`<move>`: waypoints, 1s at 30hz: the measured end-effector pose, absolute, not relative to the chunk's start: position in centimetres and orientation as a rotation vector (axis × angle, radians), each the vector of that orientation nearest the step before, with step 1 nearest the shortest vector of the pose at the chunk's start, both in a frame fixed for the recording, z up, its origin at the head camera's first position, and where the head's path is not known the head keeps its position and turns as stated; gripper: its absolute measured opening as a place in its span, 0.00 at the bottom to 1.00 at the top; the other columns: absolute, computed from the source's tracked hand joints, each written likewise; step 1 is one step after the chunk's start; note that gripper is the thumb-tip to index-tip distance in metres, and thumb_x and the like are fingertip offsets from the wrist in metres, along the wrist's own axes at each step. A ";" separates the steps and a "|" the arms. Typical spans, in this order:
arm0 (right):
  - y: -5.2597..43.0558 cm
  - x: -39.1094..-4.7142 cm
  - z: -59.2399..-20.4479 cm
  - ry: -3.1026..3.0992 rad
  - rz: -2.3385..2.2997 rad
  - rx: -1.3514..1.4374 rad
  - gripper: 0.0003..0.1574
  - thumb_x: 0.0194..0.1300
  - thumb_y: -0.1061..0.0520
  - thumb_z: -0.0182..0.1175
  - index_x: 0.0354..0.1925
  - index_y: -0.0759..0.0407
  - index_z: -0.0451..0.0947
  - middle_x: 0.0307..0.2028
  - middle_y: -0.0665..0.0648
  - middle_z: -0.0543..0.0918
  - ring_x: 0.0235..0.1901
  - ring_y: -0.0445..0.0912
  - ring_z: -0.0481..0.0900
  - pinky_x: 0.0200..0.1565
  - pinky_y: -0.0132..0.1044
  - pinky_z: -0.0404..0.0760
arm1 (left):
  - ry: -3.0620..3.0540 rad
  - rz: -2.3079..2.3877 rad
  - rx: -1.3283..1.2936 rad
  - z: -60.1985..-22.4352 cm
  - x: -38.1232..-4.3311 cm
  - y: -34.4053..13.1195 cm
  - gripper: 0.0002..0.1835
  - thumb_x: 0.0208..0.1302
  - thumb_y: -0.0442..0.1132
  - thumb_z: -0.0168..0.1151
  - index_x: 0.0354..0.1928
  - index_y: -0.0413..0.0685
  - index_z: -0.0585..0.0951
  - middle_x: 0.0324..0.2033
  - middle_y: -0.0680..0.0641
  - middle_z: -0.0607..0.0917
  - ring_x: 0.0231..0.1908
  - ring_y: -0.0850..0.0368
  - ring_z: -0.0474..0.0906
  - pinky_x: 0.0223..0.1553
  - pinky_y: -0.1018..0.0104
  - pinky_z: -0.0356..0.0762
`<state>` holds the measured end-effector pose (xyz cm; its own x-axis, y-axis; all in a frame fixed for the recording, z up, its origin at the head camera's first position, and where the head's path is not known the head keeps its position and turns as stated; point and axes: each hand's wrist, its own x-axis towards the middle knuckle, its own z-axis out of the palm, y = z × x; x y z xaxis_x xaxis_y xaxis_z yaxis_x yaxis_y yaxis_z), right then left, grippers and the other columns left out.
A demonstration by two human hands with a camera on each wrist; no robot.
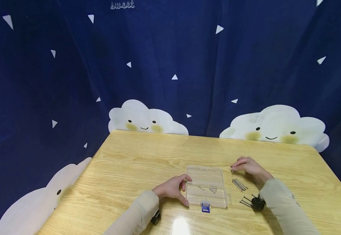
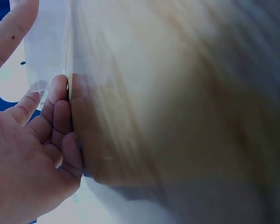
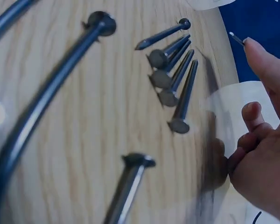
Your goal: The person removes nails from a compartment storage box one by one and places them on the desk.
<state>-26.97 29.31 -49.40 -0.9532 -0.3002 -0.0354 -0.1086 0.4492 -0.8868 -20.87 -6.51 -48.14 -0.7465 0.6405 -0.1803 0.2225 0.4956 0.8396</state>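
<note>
A clear plastic box [image 1: 223, 199] lies with its lid [image 1: 205, 174] folded back and a blue latch [image 1: 205, 208] at its near edge. My left hand [image 1: 173, 187] holds the box by its left side, thumb by the near corner and index finger by the hinge. A few small nails [image 1: 213, 190] lie inside. Beyond the box's right side, my right hand [image 1: 248, 165] pinches a thin nail [image 3: 236, 38] between thumb and finger. Just below that hand, several nails [image 1: 239, 185] lie side by side on the table; the right wrist view shows their flat heads [image 3: 179, 126].
More long nails [image 1: 247, 204] lie nearer me, beside the black wrist camera [image 1: 258, 203] on my right wrist. The wooden table [image 1: 147, 153] ends at a dark blue curtain [image 1: 158, 49] with white clouds [image 1: 147, 117].
</note>
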 end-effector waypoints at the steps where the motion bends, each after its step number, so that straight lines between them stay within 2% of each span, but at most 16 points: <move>1: 29.4 -27.1 -49.6 2.528 -1.486 -0.345 0.16 0.51 0.59 0.67 0.35 0.72 0.81 0.29 0.50 0.74 0.32 0.41 0.67 0.38 0.33 0.66 | 2.271 1.172 0.710 -48.1 -20.8 -6.5 0.39 0.32 0.32 0.78 0.52 0.47 0.71 0.24 0.50 0.72 0.23 0.63 0.62 0.29 0.73 0.62; 9: 29.3 -27.0 -50.0 2.585 -1.438 -0.318 0.15 0.49 0.59 0.68 0.33 0.71 0.82 0.29 0.53 0.74 0.31 0.43 0.68 0.36 0.34 0.68 | 2.276 1.170 0.704 -48.1 -20.8 -6.5 0.39 0.32 0.32 0.78 0.52 0.47 0.71 0.24 0.50 0.72 0.24 0.63 0.63 0.30 0.73 0.62; 19: 29.2 -26.8 -50.2 2.613 -1.414 -0.291 0.12 0.47 0.61 0.70 0.30 0.70 0.83 0.27 0.54 0.70 0.30 0.46 0.63 0.36 0.36 0.63 | 2.274 1.170 0.719 -48.1 -20.7 -6.4 0.38 0.33 0.32 0.78 0.52 0.47 0.71 0.24 0.50 0.71 0.23 0.64 0.63 0.30 0.73 0.62; 30: 29.2 -26.4 -49.5 2.570 -1.485 -0.285 0.16 0.49 0.59 0.69 0.34 0.71 0.82 0.30 0.55 0.72 0.34 0.47 0.65 0.38 0.36 0.65 | 2.270 1.178 0.707 -48.1 -20.7 -6.4 0.39 0.32 0.32 0.78 0.52 0.47 0.71 0.25 0.49 0.72 0.24 0.63 0.63 0.30 0.73 0.62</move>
